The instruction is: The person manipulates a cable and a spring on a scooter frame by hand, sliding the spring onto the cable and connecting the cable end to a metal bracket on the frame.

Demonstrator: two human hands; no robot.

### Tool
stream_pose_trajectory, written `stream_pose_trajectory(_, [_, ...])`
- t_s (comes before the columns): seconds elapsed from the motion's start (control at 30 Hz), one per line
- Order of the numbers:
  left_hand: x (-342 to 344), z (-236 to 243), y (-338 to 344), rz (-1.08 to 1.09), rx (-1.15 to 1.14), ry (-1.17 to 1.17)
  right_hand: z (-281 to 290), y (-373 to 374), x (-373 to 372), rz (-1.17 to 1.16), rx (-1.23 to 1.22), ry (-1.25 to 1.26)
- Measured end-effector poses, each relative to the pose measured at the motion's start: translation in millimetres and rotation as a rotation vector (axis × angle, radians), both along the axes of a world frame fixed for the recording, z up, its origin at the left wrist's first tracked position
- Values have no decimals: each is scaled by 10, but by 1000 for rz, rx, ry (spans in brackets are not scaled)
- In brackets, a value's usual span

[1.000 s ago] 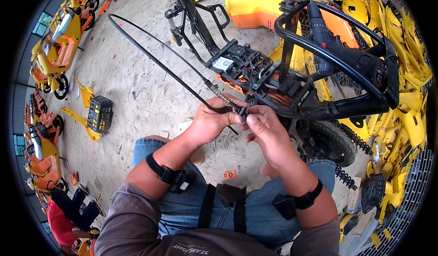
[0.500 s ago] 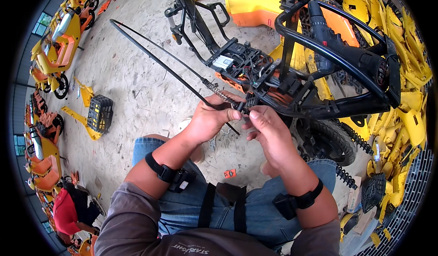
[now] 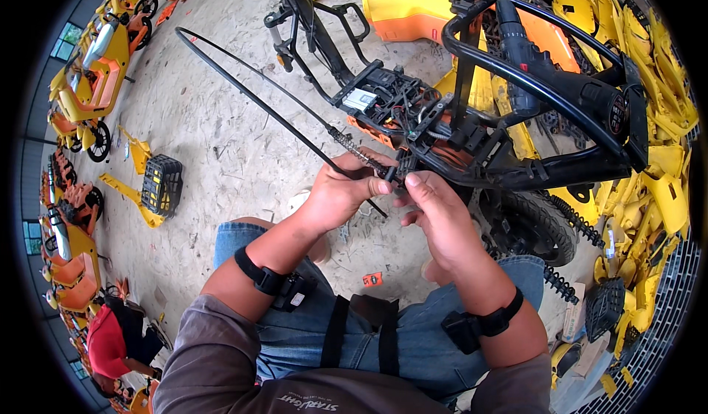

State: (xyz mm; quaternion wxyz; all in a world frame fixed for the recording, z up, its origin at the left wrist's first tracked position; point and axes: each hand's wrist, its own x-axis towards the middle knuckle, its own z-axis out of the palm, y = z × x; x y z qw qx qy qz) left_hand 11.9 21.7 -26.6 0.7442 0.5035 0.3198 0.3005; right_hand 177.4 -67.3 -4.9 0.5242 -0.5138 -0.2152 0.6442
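Observation:
A long black cable (image 3: 254,98) loops out to the upper left, and its free end sticks out below my left hand (image 3: 338,196). Those fingers are closed round it. One strand of the loop runs into a coiled, spring-like section (image 3: 348,143) that leads to a small dark fitting (image 3: 391,174) between my hands. My right hand (image 3: 441,211) pinches at the fitting with thumb and forefinger, the other fingers curled. Just beyond the fingertips is the stripped black scooter frame (image 3: 509,185), with exposed wiring and electronics (image 3: 398,104). My fingers partly hide the fitting.
A black cordless drill (image 3: 520,60) rests in the frame's rear rails, above the wheel (image 3: 527,226). Yellow body panels (image 3: 656,207) pile up at the right. A black basket (image 3: 162,185) lies on the floor at left, near parked scooters (image 3: 96,75) and a person in red (image 3: 107,340).
My right thumb and fingers have shifted slightly at the small fitting. The left hand keeps its hold on the cable, whose loop has moved very little.

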Motion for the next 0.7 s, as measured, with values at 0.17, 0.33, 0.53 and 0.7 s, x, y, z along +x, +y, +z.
stream_pose_trajectory(0.17, [9,22,0,-17,-24,-51,-37,2,42,44,-91,-20])
stream_pose_trajectory(0.33, [47,1,-3,62,-6,-17,-53,-32,-31,-8,50,-44])
stream_pose_trajectory(0.53, [6,25,12,74,-58,13,12,-15,-35,37,-28,-28])
stream_pose_trajectory(0.7, [19,27,8,55,-62,19,-27,3,35,43,-45,-81])
